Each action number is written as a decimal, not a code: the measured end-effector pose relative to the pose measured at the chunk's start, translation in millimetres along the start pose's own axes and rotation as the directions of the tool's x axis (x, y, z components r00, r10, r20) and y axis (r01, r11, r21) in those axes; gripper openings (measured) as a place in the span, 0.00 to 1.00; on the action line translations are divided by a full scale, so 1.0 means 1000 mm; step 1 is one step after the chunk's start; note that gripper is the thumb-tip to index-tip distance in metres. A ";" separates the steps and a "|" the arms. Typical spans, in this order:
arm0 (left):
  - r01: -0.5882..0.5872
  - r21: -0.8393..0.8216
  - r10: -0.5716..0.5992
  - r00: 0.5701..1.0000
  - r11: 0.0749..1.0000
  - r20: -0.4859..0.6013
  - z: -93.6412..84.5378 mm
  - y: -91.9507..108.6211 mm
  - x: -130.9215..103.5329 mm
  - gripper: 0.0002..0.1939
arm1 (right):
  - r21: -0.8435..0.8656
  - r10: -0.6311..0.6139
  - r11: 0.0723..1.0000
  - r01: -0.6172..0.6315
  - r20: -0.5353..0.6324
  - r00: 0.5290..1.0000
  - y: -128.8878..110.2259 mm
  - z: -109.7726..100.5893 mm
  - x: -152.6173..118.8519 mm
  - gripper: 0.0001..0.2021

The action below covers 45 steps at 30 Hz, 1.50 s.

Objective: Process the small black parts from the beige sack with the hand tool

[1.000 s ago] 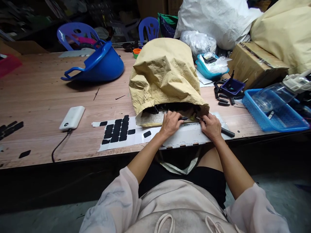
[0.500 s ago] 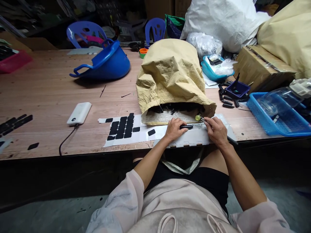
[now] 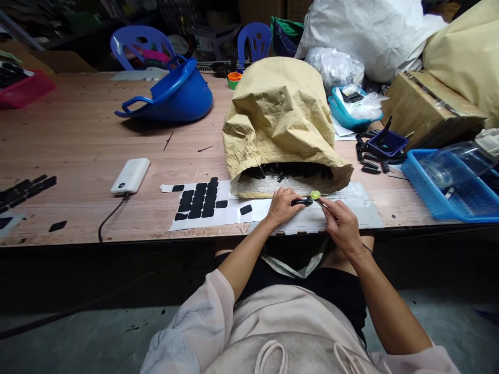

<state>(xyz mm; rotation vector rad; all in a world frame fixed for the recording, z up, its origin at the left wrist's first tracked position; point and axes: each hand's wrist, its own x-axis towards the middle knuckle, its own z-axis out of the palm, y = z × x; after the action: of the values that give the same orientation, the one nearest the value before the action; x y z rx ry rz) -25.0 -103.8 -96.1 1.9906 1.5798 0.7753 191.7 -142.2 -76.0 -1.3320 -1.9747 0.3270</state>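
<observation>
My left hand (image 3: pixel 284 206) rests on the white sheet at the table's front edge, its fingers closed on a small, elongated black plastic piece (image 3: pixel 302 202). My right hand (image 3: pixel 343 223) pinches a thin metal tool (image 3: pixel 321 202) with a round yellow-green part (image 3: pixel 315 195) at its far end. That end is at the tip of the black piece; whether they touch I cannot tell. Just beyond both hands lies a tan sack (image 3: pixel 278 114), its mouth facing me and dark pieces inside. Left of my left hand, black rounded stickers (image 3: pixel 198 200) sit in rows on a white backing sheet (image 3: pixel 230 224).
A white power bank (image 3: pixel 130 176) with a cable lies at left, a tipped blue basin (image 3: pixel 183 96) behind it. On the right are a blue basket (image 3: pixel 429 195), a purple tray (image 3: pixel 385 144) among black pieces, and a cardboard box (image 3: pixel 424 111). Purple chairs (image 3: pixel 254 39) stand beyond.
My right hand has shifted left and closer to my body, bringing the tool's yellow-green end to the black piece's tip. My left hand keeps its hold. The whole view has shifted slightly.
</observation>
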 end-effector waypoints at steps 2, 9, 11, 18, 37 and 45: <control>0.007 0.004 -0.007 1.000 1.000 0.004 0.000 0.001 0.000 0.09 | 0.005 -0.013 1.000 0.013 0.004 1.000 -0.006 0.001 0.000 0.18; 0.035 0.018 -0.036 0.999 0.999 0.019 -0.001 0.005 0.001 0.10 | 0.012 -0.031 0.999 0.031 0.028 0.999 0.002 0.004 0.008 0.18; 0.035 0.032 -0.035 0.999 0.999 0.013 -0.001 0.006 0.001 0.10 | -0.034 -0.042 0.999 0.042 -0.013 0.999 0.014 0.002 0.020 0.18; 0.029 0.059 -0.030 0.999 0.998 0.017 0.001 0.007 0.000 0.11 | -0.375 -0.110 0.917 0.134 0.085 0.990 0.063 0.002 0.055 0.15; 0.002 0.021 -0.013 0.854 1.000 0.520 0.083 -0.012 -0.125 0.19 | -0.498 -0.043 0.862 0.096 0.116 0.992 0.064 0.013 0.050 0.16; -0.060 0.074 -0.007 0.733 0.995 0.681 0.057 0.000 -0.117 0.21 | -0.513 -0.049 0.853 0.093 0.098 0.994 0.063 0.014 0.050 0.16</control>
<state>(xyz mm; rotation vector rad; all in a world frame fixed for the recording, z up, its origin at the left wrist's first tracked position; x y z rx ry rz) -5.8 -219.0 -153.5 2.0235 1.1440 -0.0641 215.6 -68.5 -100.9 -1.5823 -2.2718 -0.2140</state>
